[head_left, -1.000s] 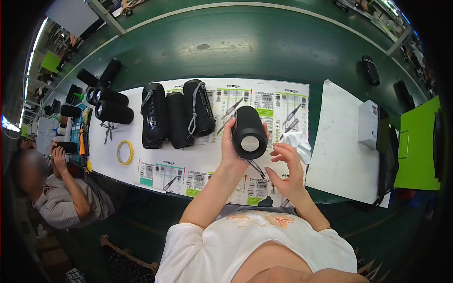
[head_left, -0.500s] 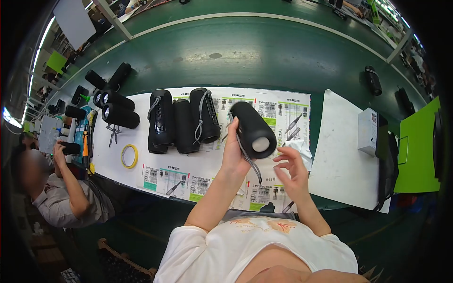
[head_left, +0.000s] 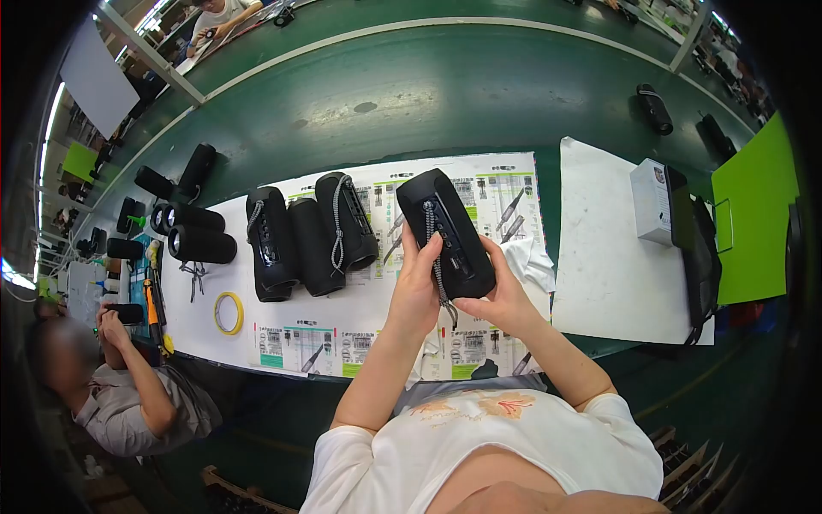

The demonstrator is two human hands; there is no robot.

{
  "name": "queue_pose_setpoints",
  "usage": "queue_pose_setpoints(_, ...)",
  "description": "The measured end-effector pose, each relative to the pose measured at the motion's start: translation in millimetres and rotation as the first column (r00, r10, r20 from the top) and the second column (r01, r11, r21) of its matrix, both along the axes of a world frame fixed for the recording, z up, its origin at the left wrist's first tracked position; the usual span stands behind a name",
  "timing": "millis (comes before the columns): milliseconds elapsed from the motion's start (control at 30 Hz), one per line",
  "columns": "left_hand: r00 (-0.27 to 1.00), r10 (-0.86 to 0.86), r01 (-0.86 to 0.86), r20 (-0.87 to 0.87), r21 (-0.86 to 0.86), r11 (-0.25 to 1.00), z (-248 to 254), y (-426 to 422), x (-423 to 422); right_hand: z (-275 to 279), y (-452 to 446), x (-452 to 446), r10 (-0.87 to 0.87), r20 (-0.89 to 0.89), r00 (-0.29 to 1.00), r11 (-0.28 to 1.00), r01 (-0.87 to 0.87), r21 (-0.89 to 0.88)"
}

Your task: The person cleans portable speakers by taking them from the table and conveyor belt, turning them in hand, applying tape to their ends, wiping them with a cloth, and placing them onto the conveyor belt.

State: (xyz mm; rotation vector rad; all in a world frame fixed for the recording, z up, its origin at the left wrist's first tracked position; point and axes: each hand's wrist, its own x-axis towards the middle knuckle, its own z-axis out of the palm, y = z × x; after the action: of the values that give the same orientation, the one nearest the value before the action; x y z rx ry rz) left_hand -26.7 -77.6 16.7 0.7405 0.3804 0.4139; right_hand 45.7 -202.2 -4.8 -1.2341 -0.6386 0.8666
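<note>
Between my hands is a black cylindrical portable speaker [head_left: 447, 224], its port and button panel turned up toward me and a grey braided cord hanging along it. My left hand [head_left: 417, 278] grips its left side, thumb lying on the panel near the cord. My right hand [head_left: 507, 300] wraps its lower right end, thumb at the bottom edge. To the left, three similar black speakers lie side by side: one with a cord [head_left: 272, 244], a plain one [head_left: 314, 247] and another with a cord [head_left: 347, 221]. A white cloth [head_left: 529, 264] lies just beyond my right hand.
Printed sheets [head_left: 304, 347] cover the white worktop. A yellow tape roll [head_left: 229, 313] and more speakers [head_left: 203, 245] lie at left, near a co-worker [head_left: 137, 385] holding a black object. At right are a white box [head_left: 652, 204] and a green bin [head_left: 753, 223].
The speaker has been rotated, so its port panel faces up instead of its plain side and round end. My right hand has moved from beside it to gripping it.
</note>
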Motion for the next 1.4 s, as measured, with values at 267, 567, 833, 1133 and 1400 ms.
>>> queue_pose_setpoints(267, 0.988, -0.058, 0.078, 0.144, -0.137, 0.987, 4, 2, 1, -1, 5, -8, -0.118, 0.153, 0.981, 0.993, 0.12, -0.003)
queue_pose_setpoints(567, 0.963, 0.224, -0.228, 0.148, 0.893, 0.389, -16, -33, -16, -48, -3, -11, -0.264, 0.543, 0.797, 0.964, 0.233, 0.126)
queue_pose_setpoints(833, 0.998, -0.025, 0.052, -0.053, 0.598, 0.8, 16, 13, 15, -6, 24, 32, -0.105, -0.029, 0.994, 0.99, 0.102, -0.103)
queue_pose_setpoints(1133, 0.678, 0.721, 0.031, 0.143, 0.974, -0.223, 4, 91, -45, -13, 95, 228, -0.356, -0.05, 0.933, 0.922, 0.342, -0.185)
queue_pose_setpoints(1400, 0.591, 0.802, 0.487, -0.087, 0.831, -0.269, -40, 81, -23, -26, 88, 158, -0.395, 0.303, 0.867, 0.892, 0.441, -0.099)
